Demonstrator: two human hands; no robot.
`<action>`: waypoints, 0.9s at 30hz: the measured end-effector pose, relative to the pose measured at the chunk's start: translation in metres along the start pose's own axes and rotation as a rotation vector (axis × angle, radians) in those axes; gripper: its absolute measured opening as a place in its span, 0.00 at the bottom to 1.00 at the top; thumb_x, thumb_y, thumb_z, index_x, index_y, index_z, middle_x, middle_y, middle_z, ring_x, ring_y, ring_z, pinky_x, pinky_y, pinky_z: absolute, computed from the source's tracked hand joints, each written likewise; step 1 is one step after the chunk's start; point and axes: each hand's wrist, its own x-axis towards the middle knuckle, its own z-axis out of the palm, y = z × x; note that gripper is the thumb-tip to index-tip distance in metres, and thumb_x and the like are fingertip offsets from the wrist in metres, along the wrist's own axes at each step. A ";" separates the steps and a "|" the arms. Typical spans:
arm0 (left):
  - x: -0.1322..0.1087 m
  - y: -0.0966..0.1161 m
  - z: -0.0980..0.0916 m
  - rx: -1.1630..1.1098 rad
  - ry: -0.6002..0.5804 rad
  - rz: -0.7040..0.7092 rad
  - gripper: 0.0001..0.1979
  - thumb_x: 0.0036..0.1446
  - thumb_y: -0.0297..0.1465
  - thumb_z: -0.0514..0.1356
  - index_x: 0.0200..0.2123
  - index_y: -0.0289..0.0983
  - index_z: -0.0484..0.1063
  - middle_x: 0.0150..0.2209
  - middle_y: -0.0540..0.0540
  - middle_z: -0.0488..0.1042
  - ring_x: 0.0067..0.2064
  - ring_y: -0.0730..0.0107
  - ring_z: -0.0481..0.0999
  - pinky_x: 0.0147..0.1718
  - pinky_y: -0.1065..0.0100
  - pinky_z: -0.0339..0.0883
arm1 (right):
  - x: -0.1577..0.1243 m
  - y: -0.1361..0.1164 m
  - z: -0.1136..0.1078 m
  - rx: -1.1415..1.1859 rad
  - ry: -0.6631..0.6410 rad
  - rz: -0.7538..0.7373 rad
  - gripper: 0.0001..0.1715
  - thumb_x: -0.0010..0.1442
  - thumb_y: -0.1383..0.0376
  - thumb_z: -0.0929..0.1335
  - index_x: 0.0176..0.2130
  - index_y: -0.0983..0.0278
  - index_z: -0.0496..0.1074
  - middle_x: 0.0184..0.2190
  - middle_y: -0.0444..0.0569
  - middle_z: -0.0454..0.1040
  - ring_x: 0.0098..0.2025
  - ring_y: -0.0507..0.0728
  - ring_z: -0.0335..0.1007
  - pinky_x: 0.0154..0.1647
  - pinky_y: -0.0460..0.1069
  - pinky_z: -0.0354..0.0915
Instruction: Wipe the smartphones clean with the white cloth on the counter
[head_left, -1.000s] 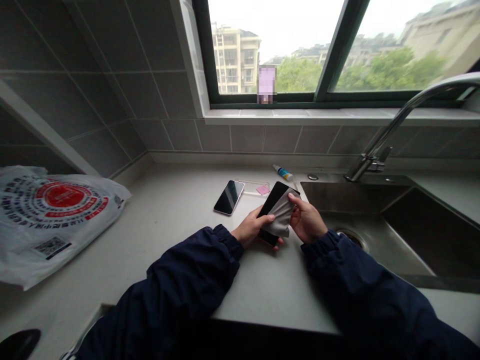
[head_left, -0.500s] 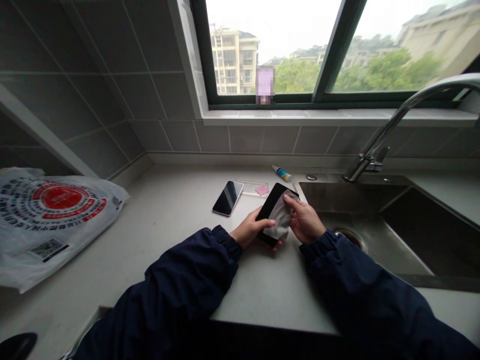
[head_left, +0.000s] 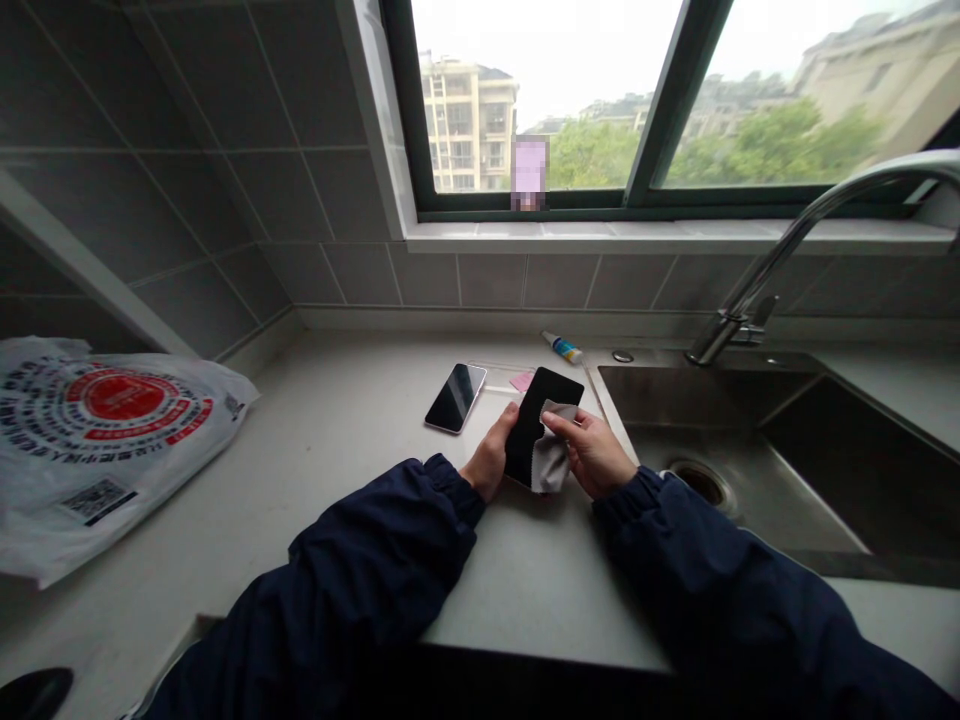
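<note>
Head view. The steel sink [head_left: 795, 400] lies right of the hands, its drain [head_left: 694, 480] showing in the nearer basin. A printed plastic bag [head_left: 97, 430] rests at far left, its contents hidden.

The left hand [head_left: 491, 458] grasps a black phone [head_left: 541, 410] by its left edge, holding it tilted just above the tabletop [head_left: 360, 440] beside the sink rim. The right hand [head_left: 594, 455] pinches a grey cloth [head_left: 553, 468] against the lower right part of the screen.

Compared with half a second ago, the phone stands more upright and sits a little further left. The cloth has slid from the upper corner down the glass, leaving the top of the screen bare.

On the pale tabletop behind the hands lie a second phone [head_left: 457, 396], face up, a pink slip [head_left: 522, 381] and a small tube [head_left: 563, 346]. A curved tap [head_left: 780, 250] arches over the sink. Grey tiled walls [head_left: 225, 150] meet a dark-framed window [head_left: 570, 90] showing trees and buildings.
</note>
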 end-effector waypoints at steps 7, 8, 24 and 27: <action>0.000 0.006 0.006 -0.002 -0.001 0.172 0.32 0.63 0.53 0.58 0.62 0.38 0.68 0.42 0.43 0.80 0.44 0.60 0.81 0.43 0.63 0.75 | -0.005 0.006 0.004 -0.042 -0.049 0.056 0.26 0.41 0.60 0.85 0.39 0.66 0.81 0.36 0.52 0.85 0.34 0.57 0.82 0.36 0.47 0.75; 0.000 0.006 0.006 -0.005 -0.007 0.169 0.32 0.63 0.53 0.58 0.62 0.38 0.68 0.42 0.43 0.80 0.44 0.60 0.81 0.43 0.63 0.75 | -0.005 0.006 0.004 -0.042 -0.051 0.057 0.26 0.41 0.60 0.85 0.39 0.66 0.81 0.36 0.53 0.85 0.34 0.57 0.82 0.36 0.47 0.75; -0.005 0.008 0.000 0.054 -0.251 -0.168 0.41 0.63 0.59 0.50 0.72 0.44 0.54 0.47 0.37 0.79 0.28 0.55 0.82 0.23 0.57 0.75 | 0.017 -0.006 -0.017 0.034 0.108 -0.018 0.21 0.48 0.54 0.82 0.36 0.64 0.80 0.32 0.51 0.85 0.35 0.59 0.82 0.38 0.50 0.76; -0.004 0.009 0.000 0.062 -0.303 -0.124 0.40 0.65 0.56 0.51 0.74 0.48 0.46 0.46 0.38 0.78 0.28 0.53 0.82 0.22 0.56 0.76 | 0.021 -0.009 -0.022 0.039 0.153 -0.033 0.20 0.49 0.55 0.81 0.36 0.63 0.79 0.30 0.49 0.84 0.33 0.59 0.82 0.34 0.51 0.77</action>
